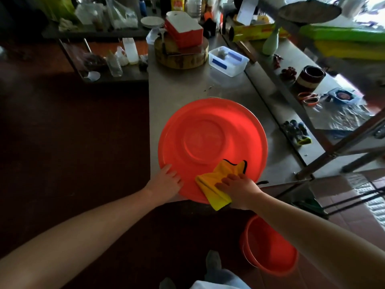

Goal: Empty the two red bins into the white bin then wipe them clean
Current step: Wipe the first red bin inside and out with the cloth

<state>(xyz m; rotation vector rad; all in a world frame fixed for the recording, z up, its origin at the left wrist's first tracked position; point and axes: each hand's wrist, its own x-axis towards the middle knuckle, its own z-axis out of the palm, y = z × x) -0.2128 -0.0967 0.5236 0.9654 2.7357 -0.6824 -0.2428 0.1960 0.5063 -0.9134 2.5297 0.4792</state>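
A large round red bin (212, 140) lies upside down on the steel counter (179, 88), its base facing up. My left hand (166, 181) rests flat on its near left rim with fingers spread. My right hand (237, 187) presses a yellow cloth (218, 184) with a black edge against the near side of the bin. A second red bin (268, 249) stands upright on the floor below my right forearm. No white bin is in view.
Farther along the counter are a clear plastic box (228, 60) with blue tape, a round wooden chopping block (181, 57) and a red-and-white box (184, 31). A lower shelf on the right holds gloves (296, 132), scissors (308, 98) and foil. Dark floor lies to the left.
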